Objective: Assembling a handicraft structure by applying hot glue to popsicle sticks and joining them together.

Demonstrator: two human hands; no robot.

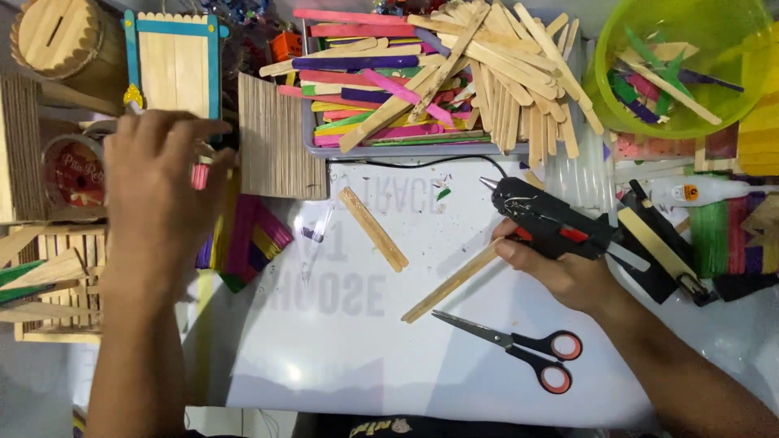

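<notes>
Two bare hands work over a white sheet (341, 357) that covers the table, seen from the head camera, the only view.

The right hand (560, 272) is closed around the handle of a black glue gun (552, 219), with the nozzle pointing left and slightly up, away from the body. The thumb of this hand also touches the end of a plain wooden stick (450, 284), which lies at a slant on the sheet. I think the stick is kept just under the gun so the glue can reach it easily. A second, shorter piece of sticks (373, 229) lies a little to the left, apart from both hands.

The left hand (158, 182) reaches to the left side and rests, palm down, on a bundle of coloured sticks (243, 239). Its fingers are curled over something pink, but I cannot tell if they really grip it, because the back of the hand hides them.

Scissors with red and black handles (519, 349) lie closed, near the right wrist. Behind the sheet, a grey tray (389, 148) holds many plain and coloured sticks, and a green bowl (682, 65) holds cut pieces, both within easy reach. Finished stick works stand at the far left.
</notes>
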